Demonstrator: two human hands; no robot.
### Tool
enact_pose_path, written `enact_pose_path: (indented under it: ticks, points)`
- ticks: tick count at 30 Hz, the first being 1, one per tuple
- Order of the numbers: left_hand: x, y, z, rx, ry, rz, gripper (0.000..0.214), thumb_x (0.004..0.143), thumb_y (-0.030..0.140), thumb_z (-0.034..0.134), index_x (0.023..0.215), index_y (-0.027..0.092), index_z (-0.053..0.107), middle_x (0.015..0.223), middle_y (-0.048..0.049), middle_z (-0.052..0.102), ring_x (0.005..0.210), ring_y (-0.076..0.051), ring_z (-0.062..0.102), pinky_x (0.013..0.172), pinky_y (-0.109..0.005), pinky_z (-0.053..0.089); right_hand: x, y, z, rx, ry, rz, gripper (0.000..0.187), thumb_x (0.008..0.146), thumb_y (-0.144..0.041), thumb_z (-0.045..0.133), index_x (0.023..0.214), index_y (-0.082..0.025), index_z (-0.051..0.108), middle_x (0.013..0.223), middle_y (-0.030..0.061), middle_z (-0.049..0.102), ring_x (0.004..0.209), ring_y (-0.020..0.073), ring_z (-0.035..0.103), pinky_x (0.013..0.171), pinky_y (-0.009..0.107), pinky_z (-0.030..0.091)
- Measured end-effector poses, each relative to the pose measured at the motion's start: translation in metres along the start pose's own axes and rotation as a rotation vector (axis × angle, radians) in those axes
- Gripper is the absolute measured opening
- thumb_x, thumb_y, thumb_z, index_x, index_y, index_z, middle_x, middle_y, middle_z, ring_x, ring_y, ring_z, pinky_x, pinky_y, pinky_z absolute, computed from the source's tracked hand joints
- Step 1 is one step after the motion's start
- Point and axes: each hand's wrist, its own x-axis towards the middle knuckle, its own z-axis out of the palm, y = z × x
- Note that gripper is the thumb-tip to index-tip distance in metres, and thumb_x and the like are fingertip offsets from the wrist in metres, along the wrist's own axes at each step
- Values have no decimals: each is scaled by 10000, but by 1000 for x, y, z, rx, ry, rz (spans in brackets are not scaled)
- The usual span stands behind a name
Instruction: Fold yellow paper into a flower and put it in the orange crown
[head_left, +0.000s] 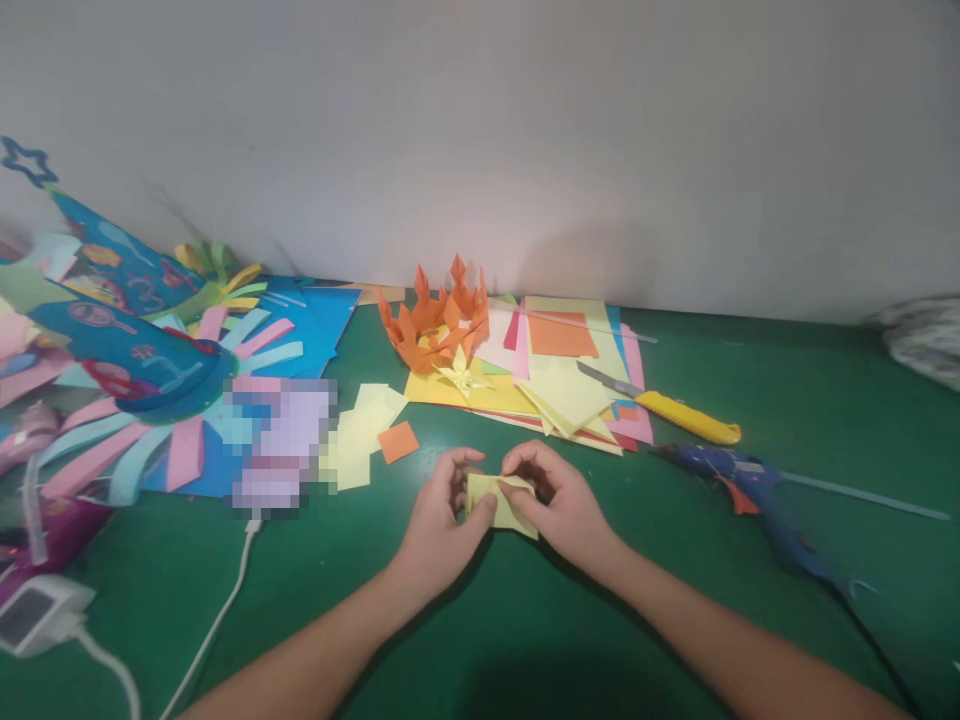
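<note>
Worktop [450,655]: one, green, directly in front of you.
Cone hats [157,355]: two, blue, lying at your left; paper strips [185,455] fan out from the rims.
Paper stack [424,388]: one, mixed colours; you cannot count its overlapping sheets exactly.
Blue glue gun [776,515]: one, lying at the right.
Orange crown [407,345]: one, folded points upward, at the stack's left end.
Left grip [444,530]: pinching the left part of the yellow sheet [512,518], your thumb on its face.
Right grip [566,505]: thumb and forefinger pinching the sheet's upper right edge.
Cutter [686,415]: one, yellow-handled, blade exposed.
Yellow sheet: one, between your hands, nearer you than the stack. Expect light, thin, easily creased paper; hold it by the edges with gentle thumb pressure.
Yellow star [463,378]: one, in front of the crown.
Small orange square [398,442]: one, beyond your left grip.
</note>
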Motion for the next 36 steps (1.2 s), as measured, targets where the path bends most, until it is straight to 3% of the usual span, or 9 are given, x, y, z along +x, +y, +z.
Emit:
enact_pose_path:
  ticks: [6,17,26,36]
  points:
    - [0,-1,1,8,13,-10,306,799,207,534,1078,212,409,800,10,506,662,-111,493,601,-225,418,0,0,0,-14,9,2,88,767,-159,546,836,-206,515,807,9,524,716,134,529,626,238,457]
    - [-3,1,0,245,12,103,307,774,130,506,1060,220,441,867,-2,531,763,-139,528,712,-263,421,-2,-1,1,-50,-23,-9,140,744,-108,529,835,-211,502,777,-7,517,692,127,527,648,240,455]
    - [-2,0,-2,221,60,70,251,809,222,520,1050,224,448,808,15,521,658,-125,500,627,-241,404,-2,-2,0,1,-18,-30,149,760,-112,517,861,-216,482,806,3,526,745,138,555,690,258,472]
    - [-10,-6,-1,427,110,332,223,819,155,499,1024,235,464,742,19,533,673,-128,530,650,-242,411,-4,-2,3,123,-24,-53,211,817,-143,481,984,-238,394,852,4,486,752,129,521,670,253,455]
